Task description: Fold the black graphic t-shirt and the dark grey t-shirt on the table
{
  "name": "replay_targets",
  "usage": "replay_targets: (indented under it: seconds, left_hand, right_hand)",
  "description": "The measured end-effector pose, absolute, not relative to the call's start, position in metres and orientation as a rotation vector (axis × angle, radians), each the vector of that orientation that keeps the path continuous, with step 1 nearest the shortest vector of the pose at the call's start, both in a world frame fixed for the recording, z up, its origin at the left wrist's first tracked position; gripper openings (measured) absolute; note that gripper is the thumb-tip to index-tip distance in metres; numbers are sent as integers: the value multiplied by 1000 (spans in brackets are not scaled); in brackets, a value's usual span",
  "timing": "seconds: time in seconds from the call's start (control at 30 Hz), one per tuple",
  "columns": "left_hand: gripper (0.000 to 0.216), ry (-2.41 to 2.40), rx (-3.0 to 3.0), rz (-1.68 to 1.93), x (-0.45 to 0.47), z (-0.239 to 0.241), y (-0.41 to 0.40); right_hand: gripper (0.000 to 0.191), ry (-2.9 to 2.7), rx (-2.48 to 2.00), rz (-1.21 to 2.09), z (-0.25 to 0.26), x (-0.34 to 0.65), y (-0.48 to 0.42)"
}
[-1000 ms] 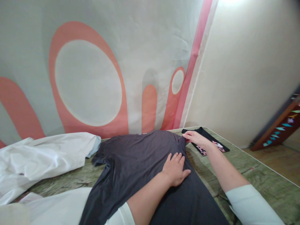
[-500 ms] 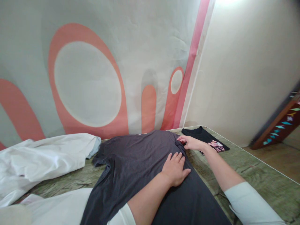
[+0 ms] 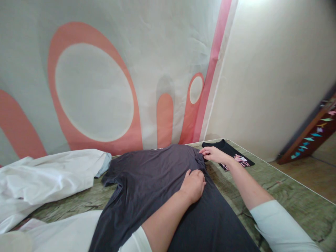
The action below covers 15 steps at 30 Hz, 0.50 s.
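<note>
A dark grey T-shirt lies spread out before me, its left sleeve and shoulder area wrinkled. On its right side rests my left hand, the fingers curled in and closed on the cloth. My right hand is at the shirt's far right sleeve, fingertips closed on the bunched edge; the thumb is partly hidden. Just behind that hand lies a folded black T-shirt with a pink and white print.
White garments lie loosely on the left, with more white cloth nearer me. The wood-patterned table runs up to a wall with a pink-and-grey printed sheet. A decorated brown panel stands at far right.
My left hand's spread fingers have curled in and the hand has shifted slightly left. My right hand's fingers have moved a little at the sleeve edge. The view has turned slightly.
</note>
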<state>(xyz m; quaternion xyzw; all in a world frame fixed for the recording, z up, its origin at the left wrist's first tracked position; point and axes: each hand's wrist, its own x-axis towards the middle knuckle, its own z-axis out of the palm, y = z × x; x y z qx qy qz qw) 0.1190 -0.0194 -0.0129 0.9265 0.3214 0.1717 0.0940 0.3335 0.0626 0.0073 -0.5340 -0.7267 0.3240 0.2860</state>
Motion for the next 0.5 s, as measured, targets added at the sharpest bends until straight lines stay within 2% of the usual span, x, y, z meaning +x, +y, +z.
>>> replay_targets:
  seconds: [0.13, 0.37, 0.5]
  left_hand:
    - [16, 933, 2759, 529, 118, -12, -18]
    - [10, 962, 2783, 481, 119, -13, -16]
    - [8, 955, 2783, 501, 116, -9, -16]
  right_hand:
    - [29, -1895, -1471, 930, 9, 336, 61]
    - [26, -1719, -1652, 1106, 3, 343, 57]
    - [25, -1694, -1611, 1210, -1, 351, 55]
